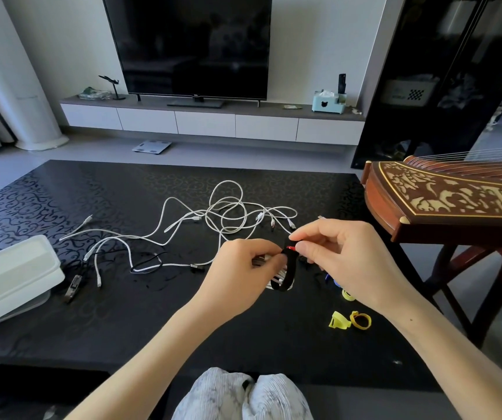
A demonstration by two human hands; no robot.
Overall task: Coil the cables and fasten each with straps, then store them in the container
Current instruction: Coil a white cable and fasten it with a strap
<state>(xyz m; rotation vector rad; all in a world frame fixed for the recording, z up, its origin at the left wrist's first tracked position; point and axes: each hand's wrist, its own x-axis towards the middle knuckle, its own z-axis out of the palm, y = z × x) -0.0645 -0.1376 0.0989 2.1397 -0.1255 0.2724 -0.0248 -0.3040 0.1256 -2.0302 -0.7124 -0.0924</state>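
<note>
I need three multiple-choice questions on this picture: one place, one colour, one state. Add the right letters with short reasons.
1. Where does the white plastic container lie?
A) at the left edge of the black patterned table
B) on the television shelf
C) on the zither
2. What colour is the strap round the coiled white cable?
A) yellow
B) black with a red tip
C) green
3. How are the white cables mid-table?
A) strapped
B) loose and tangled
C) boxed
Answers: 1 A, it sits far left; 2 B, the right hand pinches its red tip; 3 B, they sprawl uncoiled.
</note>
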